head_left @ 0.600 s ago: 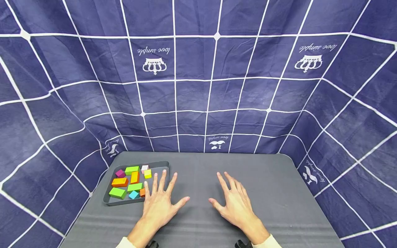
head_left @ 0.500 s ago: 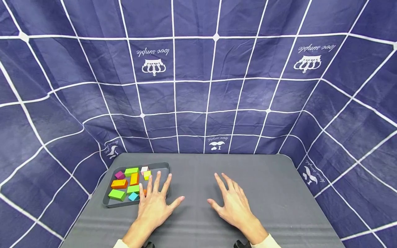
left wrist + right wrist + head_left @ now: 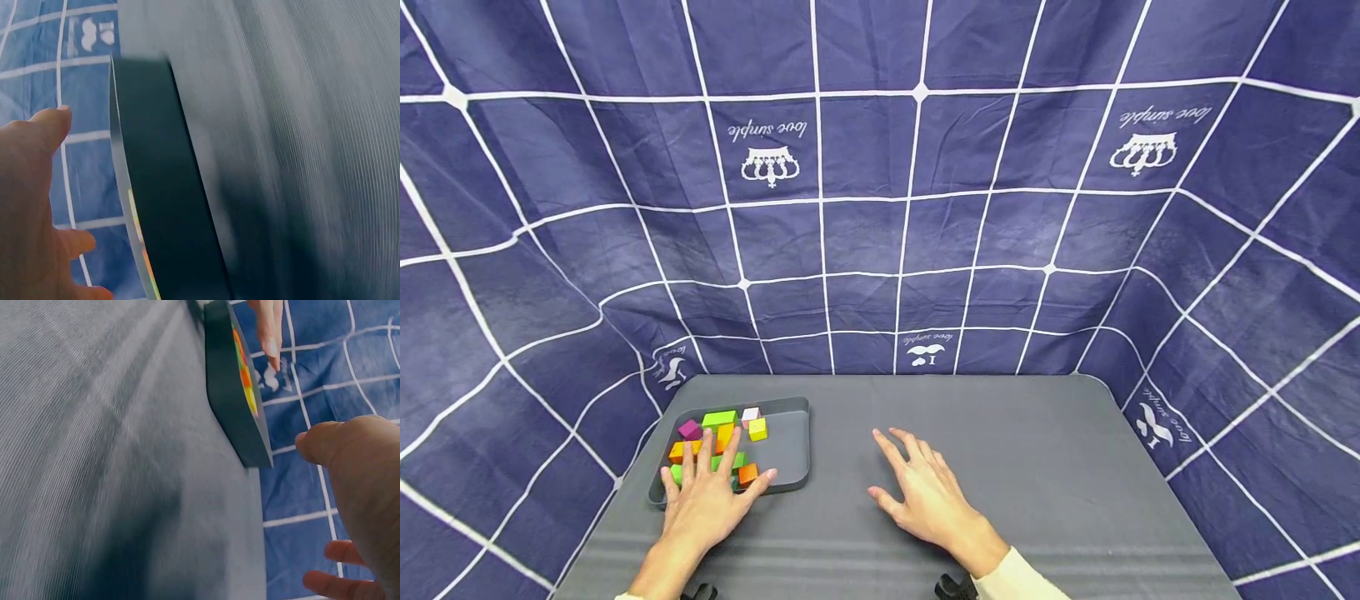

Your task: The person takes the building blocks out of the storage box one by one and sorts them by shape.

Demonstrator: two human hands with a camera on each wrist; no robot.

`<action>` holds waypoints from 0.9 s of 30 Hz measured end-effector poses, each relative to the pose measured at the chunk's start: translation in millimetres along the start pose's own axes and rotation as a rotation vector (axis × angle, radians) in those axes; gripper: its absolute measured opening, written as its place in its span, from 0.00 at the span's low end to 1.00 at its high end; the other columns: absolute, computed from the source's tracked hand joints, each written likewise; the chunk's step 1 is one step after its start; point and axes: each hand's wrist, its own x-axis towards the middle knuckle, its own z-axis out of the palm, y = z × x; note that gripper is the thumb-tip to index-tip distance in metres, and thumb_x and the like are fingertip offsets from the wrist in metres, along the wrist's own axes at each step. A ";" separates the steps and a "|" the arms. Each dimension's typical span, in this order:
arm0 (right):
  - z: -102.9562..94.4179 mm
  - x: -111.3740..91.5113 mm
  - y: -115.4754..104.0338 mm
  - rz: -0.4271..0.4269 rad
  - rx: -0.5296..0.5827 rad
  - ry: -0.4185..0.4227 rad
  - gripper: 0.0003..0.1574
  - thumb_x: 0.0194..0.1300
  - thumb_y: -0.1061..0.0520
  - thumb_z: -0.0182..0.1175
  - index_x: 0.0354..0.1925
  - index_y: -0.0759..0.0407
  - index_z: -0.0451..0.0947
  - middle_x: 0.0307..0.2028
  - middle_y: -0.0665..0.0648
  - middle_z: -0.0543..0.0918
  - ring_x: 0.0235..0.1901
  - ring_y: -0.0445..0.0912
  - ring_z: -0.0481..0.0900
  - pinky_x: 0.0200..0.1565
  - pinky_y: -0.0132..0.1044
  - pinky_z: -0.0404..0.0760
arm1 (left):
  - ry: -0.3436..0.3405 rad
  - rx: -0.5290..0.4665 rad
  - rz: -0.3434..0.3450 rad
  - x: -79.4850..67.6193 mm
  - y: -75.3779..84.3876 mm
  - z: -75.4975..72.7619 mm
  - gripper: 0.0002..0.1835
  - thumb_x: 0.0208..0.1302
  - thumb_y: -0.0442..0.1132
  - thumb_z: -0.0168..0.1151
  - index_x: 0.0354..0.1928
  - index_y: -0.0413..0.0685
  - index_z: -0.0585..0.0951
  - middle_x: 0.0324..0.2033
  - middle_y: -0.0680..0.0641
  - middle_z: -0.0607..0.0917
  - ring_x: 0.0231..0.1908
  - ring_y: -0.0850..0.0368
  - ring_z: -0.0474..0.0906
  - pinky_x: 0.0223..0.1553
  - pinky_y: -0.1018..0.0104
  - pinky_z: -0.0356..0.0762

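A shallow grey tray (image 3: 790, 454) sits at the left of the table with several coloured blocks in it. Over its near left part spreads my left hand (image 3: 703, 508), fingers apart and holding nothing; it covers some blocks. Around that hand show a purple block (image 3: 690, 430), a green block (image 3: 720, 419), a white block (image 3: 750, 416), a yellow block (image 3: 757, 429) and an orange block (image 3: 748, 474). In the left wrist view the tray wall (image 3: 162, 175) stands beside the hand. My right hand (image 3: 928, 496) hovers right of the tray, fingers extended, with nothing in it.
The grey table (image 3: 1037, 467) extends to the right of both hands. A blue curtain (image 3: 880, 233) with white grid lines encloses the back and sides.
My left hand has moved left, from the tray's right part to over the blocks at its left. The right hand has shifted left too, toward the tray.
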 end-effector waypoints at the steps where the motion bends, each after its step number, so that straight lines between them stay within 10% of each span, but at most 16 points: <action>1: 2.4 2.4 -2.7 -0.011 0.000 -0.007 0.56 0.79 0.31 0.74 0.93 0.40 0.63 0.83 0.58 0.76 0.73 0.57 0.85 0.65 0.55 0.86 | -0.008 0.001 -0.010 1.6 -6.5 -1.4 0.65 0.73 0.87 0.59 0.97 0.55 0.54 0.93 0.24 0.41 0.90 0.12 0.32 0.80 0.06 0.25; 8: 16.1 16.8 -22.2 -0.079 0.019 -0.066 0.54 0.83 0.30 0.69 0.94 0.37 0.60 0.84 0.57 0.76 0.74 0.55 0.84 0.67 0.55 0.86 | -0.072 -0.013 -0.076 7.6 -45.3 -10.3 0.70 0.73 0.87 0.59 0.97 0.48 0.46 0.90 0.18 0.33 0.87 0.05 0.28 0.79 0.05 0.29; 16: 29.9 37.3 -42.5 -0.190 0.017 -0.134 0.52 0.85 0.33 0.67 0.95 0.40 0.59 0.84 0.56 0.75 0.74 0.54 0.84 0.69 0.54 0.85 | -0.120 -0.063 -0.155 12.1 -70.4 -13.1 0.77 0.69 0.86 0.65 0.96 0.44 0.37 0.87 0.12 0.32 0.81 0.07 0.44 0.70 0.05 0.65; 27: 51.9 53.2 -67.7 -0.312 -0.020 -0.181 0.49 0.86 0.35 0.68 0.93 0.38 0.62 0.88 0.54 0.70 0.71 0.54 0.85 0.68 0.52 0.87 | -0.090 -0.059 -0.140 14.0 -74.6 -12.2 0.80 0.65 0.85 0.71 0.95 0.40 0.40 0.83 0.09 0.43 0.74 0.07 0.53 0.70 0.08 0.66</action>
